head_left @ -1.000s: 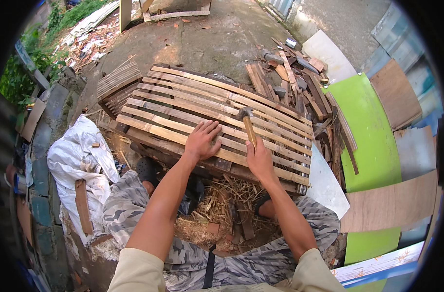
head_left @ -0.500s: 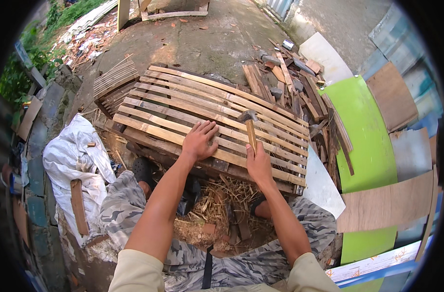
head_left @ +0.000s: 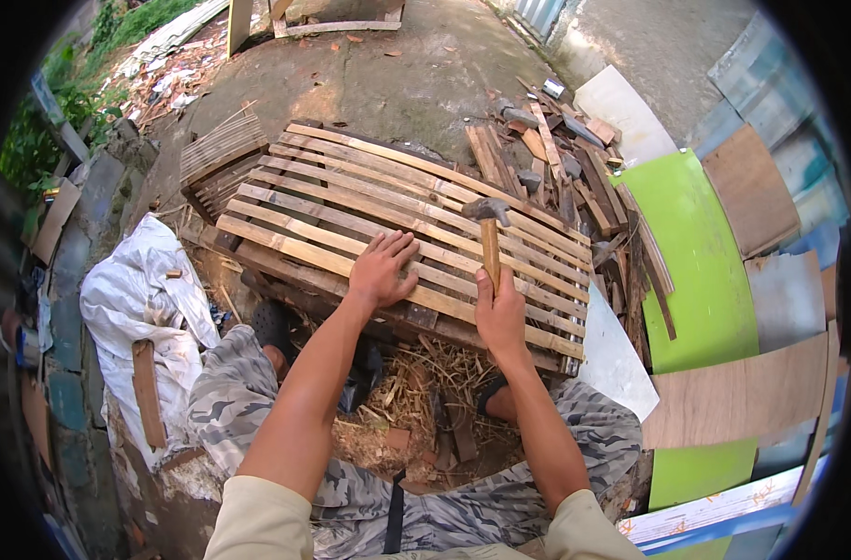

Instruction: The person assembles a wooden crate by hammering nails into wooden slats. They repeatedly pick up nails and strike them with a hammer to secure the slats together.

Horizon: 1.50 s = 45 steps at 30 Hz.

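A slatted bamboo panel on a dark wooden frame lies across in front of my knees. My left hand rests on its near slats, fingers spread and palm down. In my right hand is a hammer, gripped by its wooden handle. The metal head points away from me, over the slats on the panel's right half. Whether the head touches a slat I cannot tell. No nail can be made out.
A smaller slatted piece stands behind the panel's left end. Scrap wood and stones are piled at the right, beside a green board. A white sack lies left. Bamboo shavings cover the ground between my feet.
The hammer head has shifted slightly right and turned, and my right hand has moved a little with it. My left hand stays in place on the slats.
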Motion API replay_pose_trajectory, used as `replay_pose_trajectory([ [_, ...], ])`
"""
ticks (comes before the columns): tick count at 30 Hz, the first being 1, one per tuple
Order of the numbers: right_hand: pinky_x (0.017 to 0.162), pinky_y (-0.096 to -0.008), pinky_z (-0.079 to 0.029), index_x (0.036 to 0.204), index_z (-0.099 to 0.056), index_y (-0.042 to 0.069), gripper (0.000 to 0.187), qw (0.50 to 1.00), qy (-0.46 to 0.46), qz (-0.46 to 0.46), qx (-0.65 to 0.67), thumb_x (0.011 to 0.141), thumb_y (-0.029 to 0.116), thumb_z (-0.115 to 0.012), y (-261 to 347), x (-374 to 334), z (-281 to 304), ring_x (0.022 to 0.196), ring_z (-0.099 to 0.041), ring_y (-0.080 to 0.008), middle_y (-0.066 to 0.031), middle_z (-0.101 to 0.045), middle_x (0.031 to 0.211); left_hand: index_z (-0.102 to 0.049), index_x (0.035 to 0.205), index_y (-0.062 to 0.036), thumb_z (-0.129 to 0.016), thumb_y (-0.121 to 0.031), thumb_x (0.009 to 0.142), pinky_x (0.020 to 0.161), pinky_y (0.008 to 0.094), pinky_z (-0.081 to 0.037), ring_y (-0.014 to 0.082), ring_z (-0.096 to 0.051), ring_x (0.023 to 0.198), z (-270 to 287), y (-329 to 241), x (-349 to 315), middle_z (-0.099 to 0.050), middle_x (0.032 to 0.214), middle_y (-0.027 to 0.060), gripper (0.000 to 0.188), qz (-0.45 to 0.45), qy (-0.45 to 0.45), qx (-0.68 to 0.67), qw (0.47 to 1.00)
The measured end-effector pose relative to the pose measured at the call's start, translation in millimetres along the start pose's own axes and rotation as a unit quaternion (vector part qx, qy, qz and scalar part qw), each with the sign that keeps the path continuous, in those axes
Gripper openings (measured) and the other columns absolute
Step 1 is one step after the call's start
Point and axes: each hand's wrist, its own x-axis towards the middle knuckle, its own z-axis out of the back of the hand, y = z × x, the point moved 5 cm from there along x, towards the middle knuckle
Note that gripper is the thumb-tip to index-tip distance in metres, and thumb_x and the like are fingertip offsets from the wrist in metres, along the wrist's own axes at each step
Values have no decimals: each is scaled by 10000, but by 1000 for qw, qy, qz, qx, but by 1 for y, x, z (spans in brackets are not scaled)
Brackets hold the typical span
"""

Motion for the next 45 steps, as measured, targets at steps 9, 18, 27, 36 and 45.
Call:
replay_pose_trajectory([
  [9, 641, -626, -486, 1032, -491, 2, 307, 989, 74, -70, -108, 1056, 308, -497, -57, -12, -36, 731, -640, -553, -342, -639, 737, -586, 1409, -120, -603, -370, 911, 1223, 446, -298, 278, -445, 1427, -3, -15, 11, -535, 1500, 94, 557, -14, -2, -19, 1000],
  [18, 484, -427, -399, 1004, -493, -9, 277, 988, -113, 52, 95, 1064, 259, -529, 24, 0, 5, 528, -565, -348, -183, -551, 622, -593, 1402, -116, -611, -375, 907, 1226, 443, -293, 271, -436, 1435, 0, -2, 2, -536, 1499, 96, 559, 0, -2, -8, 1000],
  [27, 538, -433, -435, 965, -519, 8, 346, 998, 22, -48, -17, 1069, 338, -518, 18, 11, 0, 546, -561, -360, -177, -599, 649, -584, 1416, -133, -604, -398, 907, 1232, 435, -281, 256, -427, 1441, 0, 4, -2, -520, 1517, 79, 574, 15, 2, -5, 1000],
  [36, 562, -482, -458, 977, -528, -13, 401, 984, 77, -72, -146, 1065, 377, -503, -76, -14, -52, 595, -608, -413, -204, -622, 669, -571, 1425, -132, -600, -405, 901, 1232, 431, -278, 258, -419, 1447, -5, -14, 10, -507, 1528, 80, 591, 3, 2, -19, 1000],
  [45, 564, -508, -447, 960, -520, -25, 377, 993, -93, 0, 79, 1066, 337, -509, 50, 11, 22, 608, -611, -419, -238, -604, 678, -570, 1423, -131, -589, -422, 905, 1235, 430, -270, 258, -405, 1456, -3, -1, -2, -501, 1533, 82, 594, 12, 2, 1, 1000],
])
